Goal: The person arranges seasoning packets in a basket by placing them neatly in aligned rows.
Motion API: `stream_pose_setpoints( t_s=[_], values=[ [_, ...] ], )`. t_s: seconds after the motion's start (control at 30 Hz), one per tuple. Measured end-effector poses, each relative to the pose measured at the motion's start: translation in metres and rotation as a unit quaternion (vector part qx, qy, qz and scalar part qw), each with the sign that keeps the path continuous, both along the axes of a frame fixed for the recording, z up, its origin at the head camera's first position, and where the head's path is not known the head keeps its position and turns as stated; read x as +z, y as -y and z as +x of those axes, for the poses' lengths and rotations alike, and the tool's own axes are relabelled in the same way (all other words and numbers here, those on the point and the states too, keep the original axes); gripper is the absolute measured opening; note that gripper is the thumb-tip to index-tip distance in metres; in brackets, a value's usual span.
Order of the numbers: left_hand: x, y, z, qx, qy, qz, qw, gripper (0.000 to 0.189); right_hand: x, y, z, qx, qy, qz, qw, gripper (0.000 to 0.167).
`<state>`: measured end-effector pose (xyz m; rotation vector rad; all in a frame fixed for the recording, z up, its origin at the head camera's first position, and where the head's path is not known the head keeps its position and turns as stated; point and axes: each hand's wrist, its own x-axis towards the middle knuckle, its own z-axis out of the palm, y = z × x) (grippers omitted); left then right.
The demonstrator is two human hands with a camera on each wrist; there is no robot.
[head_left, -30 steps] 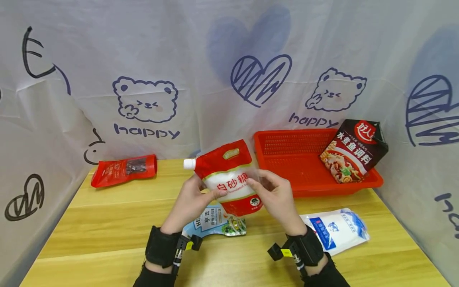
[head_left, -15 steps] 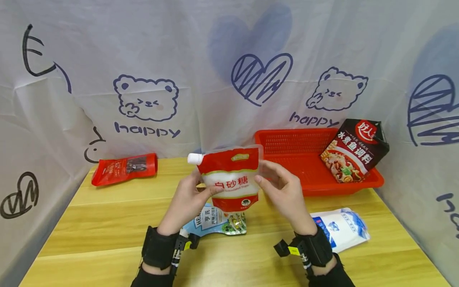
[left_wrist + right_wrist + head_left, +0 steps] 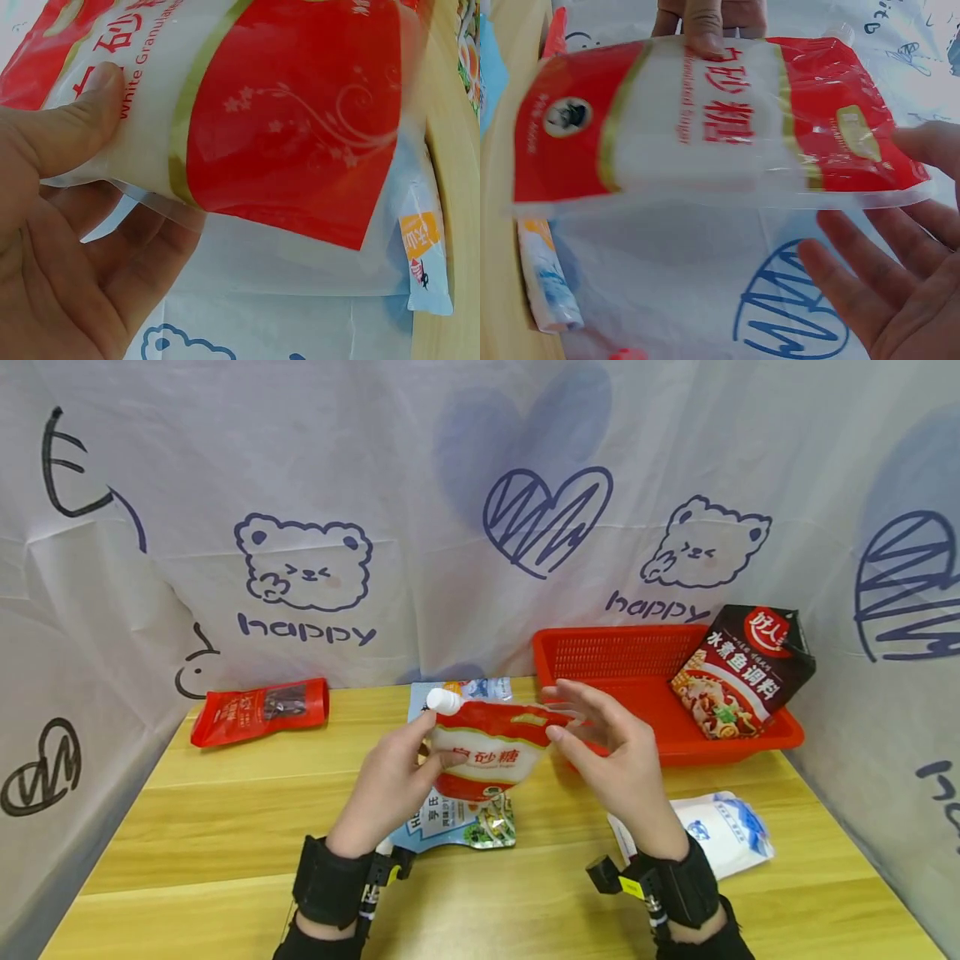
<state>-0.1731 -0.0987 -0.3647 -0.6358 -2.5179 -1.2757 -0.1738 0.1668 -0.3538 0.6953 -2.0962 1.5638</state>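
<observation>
Sugar pouch [image 3: 489, 750] is held above the surface [image 3: 217, 831], its left edge pinched by the left hand [image 3: 386, 783], while the right hand [image 3: 618, 758], its grip loosely spread, is at the opposite edge, contact unclear.

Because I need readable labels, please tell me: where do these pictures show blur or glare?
Head view: evenly lit, the seasoning box clear, the sugar pouch foreshortened by its tilt; left wrist view: the sugar pouch's visible lettering readable, its right edge soft; right wrist view: the sugar pouch's left end looks blurred, with small glints on the red end near the cap.
</observation>
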Motion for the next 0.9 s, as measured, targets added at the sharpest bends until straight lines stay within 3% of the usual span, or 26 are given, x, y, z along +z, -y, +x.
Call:
stream_pose_setpoints(
  t_s=[0.23,0.4,0.53,0.7,0.9],
  values=[
    [-0.003,-0.003,-0.001,-0.02,-0.029,-0.036,0.9987,0.035,0.002,-0.005,0.001,0.015,0.003,0.086,0.9962,0.047],
    [-0.007,-0.007,-0.002,-0.029,-0.043,-0.05,0.9974,0.038,0.0,-0.005,0.0,0.038,0.033,0.15,0.9874,0.04],
    [-0.01,-0.008,-0.002,-0.036,-0.063,-0.057,0.9957,0.038,0.0,-0.003,0.0,0.045,0.03,0.192,0.9799,0.032],
    [-0.012,-0.012,-0.004,-0.04,-0.078,-0.063,0.9942,0.037,0.0,-0.001,-0.001,0.064,0.032,0.215,0.9739,0.032],
    [-0.014,-0.018,-0.004,-0.021,-0.075,-0.06,0.9952,0.036,-0.005,0.002,-0.003,0.033,-0.002,0.216,0.9759,0.03]
  ],
)
